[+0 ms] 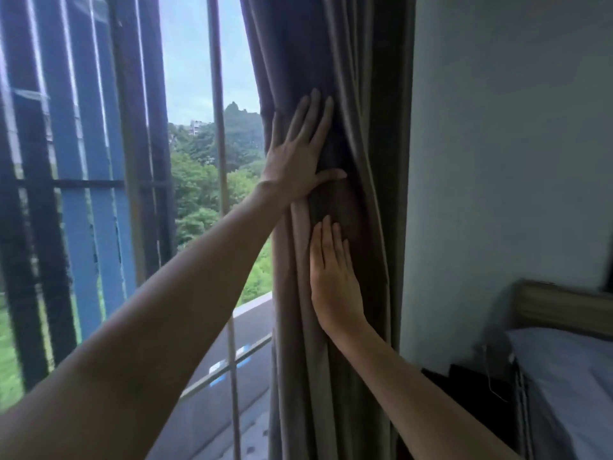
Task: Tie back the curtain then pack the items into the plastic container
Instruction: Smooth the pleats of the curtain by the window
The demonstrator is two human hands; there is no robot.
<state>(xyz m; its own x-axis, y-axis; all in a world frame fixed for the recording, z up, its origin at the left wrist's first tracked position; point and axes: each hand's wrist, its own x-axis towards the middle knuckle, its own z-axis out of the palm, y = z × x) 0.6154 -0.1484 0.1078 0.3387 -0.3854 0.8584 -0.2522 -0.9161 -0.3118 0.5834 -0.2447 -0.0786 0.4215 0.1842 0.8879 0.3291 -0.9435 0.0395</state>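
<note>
Two bare hands lie flat against the curtain (361, 104), and neither one grips any cloth. The curtain is a grey-brown drape gathered into thick vertical folds. It runs through the middle of my view from 12 o'clock down to 6 o'clock, bunched against the edge of the wall (497, 127) that fills the 3 o'clock side.

The left hand (297, 157) sits just above centre, its arm reaching in from 8 o'clock. Its fingers (313, 111) are straight and a little spread, pointing toward 12 o'clock, with the thumb stuck out toward 3 o'clock across a dark fold.

The right hand (335, 283) is directly below it, toward 6 o'clock, its arm coming up from 5 o'clock. Its fingers (326, 240) are straight and held close together, tips aimed at 12 o'clock and stopping just short of the left thumb. I cannot make out the right thumb.

At 9 o'clock the window (192, 61) shows pale sky and green trees (199, 180), with dark bars (30, 227) over blue slats out at the edge. At 4 o'clock a bed (570, 376) with a pale sheet stands against the wall, below a wooden headboard (560, 307).
</note>
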